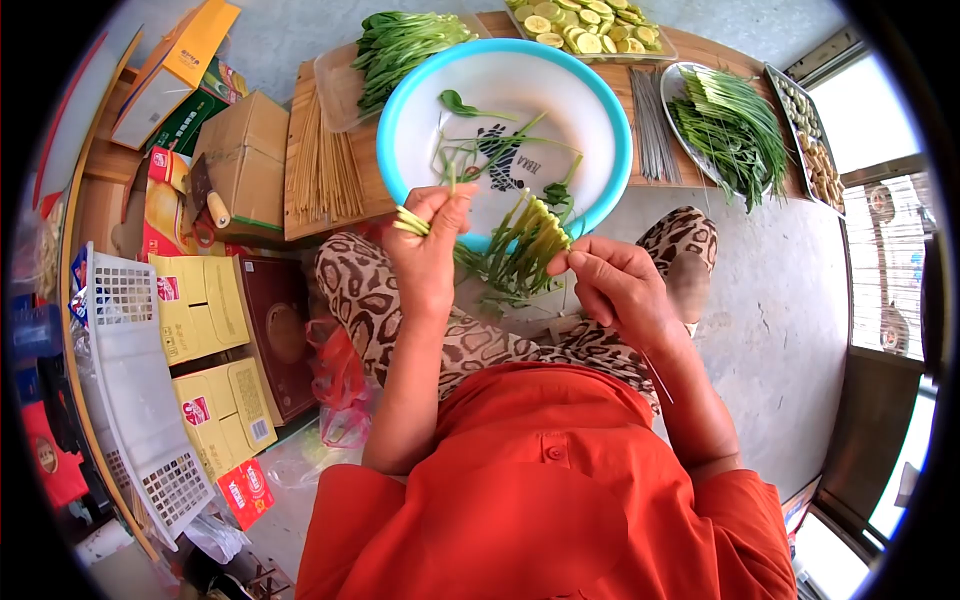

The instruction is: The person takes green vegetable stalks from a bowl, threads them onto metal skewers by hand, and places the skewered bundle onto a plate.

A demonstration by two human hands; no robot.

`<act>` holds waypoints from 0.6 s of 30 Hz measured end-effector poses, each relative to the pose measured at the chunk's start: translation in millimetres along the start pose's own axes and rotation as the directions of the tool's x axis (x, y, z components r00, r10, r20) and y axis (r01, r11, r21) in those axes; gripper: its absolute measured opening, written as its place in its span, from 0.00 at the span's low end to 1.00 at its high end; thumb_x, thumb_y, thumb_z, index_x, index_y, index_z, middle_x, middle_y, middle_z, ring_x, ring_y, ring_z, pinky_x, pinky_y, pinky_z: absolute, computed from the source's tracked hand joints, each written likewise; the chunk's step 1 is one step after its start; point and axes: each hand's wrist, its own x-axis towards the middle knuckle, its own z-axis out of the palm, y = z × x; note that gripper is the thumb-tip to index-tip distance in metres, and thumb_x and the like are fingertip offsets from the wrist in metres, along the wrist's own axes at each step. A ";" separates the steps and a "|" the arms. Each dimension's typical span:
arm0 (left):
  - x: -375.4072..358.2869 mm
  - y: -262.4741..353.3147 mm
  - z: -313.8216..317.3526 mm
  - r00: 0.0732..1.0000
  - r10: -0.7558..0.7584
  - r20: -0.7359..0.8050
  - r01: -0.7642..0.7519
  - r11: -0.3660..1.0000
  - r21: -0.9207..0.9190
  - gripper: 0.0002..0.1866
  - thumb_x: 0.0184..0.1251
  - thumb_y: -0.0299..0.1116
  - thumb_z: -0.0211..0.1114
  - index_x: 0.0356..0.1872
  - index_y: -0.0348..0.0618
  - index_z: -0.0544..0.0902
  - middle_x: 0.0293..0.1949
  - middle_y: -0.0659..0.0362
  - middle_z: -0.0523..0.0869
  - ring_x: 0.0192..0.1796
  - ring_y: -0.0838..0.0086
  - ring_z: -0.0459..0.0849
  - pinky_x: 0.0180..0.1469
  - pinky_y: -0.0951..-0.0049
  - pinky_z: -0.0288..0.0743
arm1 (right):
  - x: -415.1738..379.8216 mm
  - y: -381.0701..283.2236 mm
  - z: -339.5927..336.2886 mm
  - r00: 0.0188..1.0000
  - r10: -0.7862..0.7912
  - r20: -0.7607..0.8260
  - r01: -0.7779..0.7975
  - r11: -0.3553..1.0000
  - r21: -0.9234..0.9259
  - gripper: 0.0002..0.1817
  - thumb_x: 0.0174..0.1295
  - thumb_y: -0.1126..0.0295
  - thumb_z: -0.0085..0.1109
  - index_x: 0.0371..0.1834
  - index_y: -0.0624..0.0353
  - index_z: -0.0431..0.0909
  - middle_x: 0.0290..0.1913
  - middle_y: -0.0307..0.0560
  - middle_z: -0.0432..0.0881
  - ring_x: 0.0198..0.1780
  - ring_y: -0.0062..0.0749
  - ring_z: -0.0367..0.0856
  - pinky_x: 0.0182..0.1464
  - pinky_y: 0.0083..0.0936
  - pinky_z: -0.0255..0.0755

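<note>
My left hand (428, 250) pinches a small bundle of pale green stalks (410, 222) over the near rim of a white basin with a blue rim (392, 118). My right hand (615, 285) pinches a thin skewer threaded with folded green stalks (525, 245); the skewer's bare end runs back along my right forearm. A few loose green stems and leaves (490, 150) lie in the basin. Below both hands are my knees in leopard-print trousers (360, 290).
Behind the basin a low wooden table (372, 175) carries bamboo skewers (322, 160), a tray of green stalks (400, 45), sliced vegetable rounds (590, 25), a plate of chives (730, 125) and a tray of skewered pieces (815, 145). Cardboard boxes (240, 150), yellow cartons (200, 305) and a white basket (135, 390) stand left.
</note>
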 end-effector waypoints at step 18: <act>3.4 11.0 1.1 0.959 -0.226 0.168 0.255 0.951 -0.175 0.15 0.74 0.36 0.56 0.50 0.35 0.80 0.27 0.66 0.78 0.23 0.84 0.68 0.23 0.83 0.57 | -1.8 -0.4 8.9 0.998 -0.022 0.058 0.026 0.997 -0.072 0.14 0.72 0.64 0.48 0.41 0.63 0.80 0.13 0.28 0.63 0.13 0.10 0.54 0.18 0.13 0.44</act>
